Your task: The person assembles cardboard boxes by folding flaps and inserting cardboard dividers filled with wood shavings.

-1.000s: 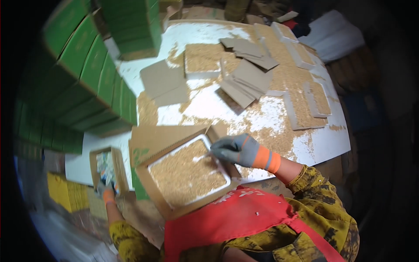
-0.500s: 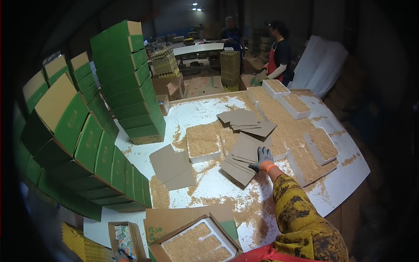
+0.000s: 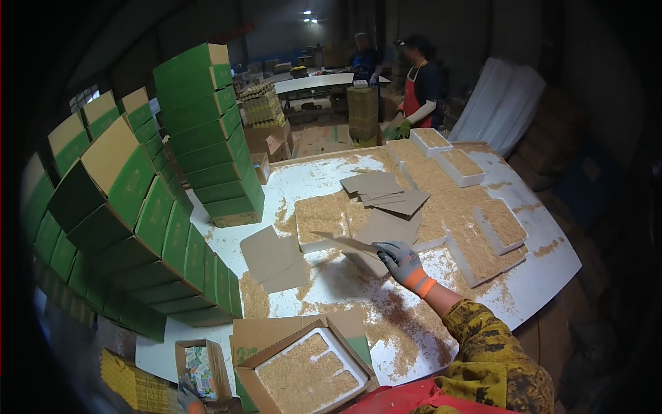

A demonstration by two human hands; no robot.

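Two tall green-carton stacks left of table

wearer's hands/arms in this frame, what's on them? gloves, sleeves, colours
The right hand wears a grey knit glove with a bright orange cuff band. The right sleeve is a loose yellow-and-dark mottled, camouflage-like fabric. The left hand is barely in view at the lower edge: a grey glove with a bit of orange at the wrist; its sleeve does not show. A red apron edge shows below.
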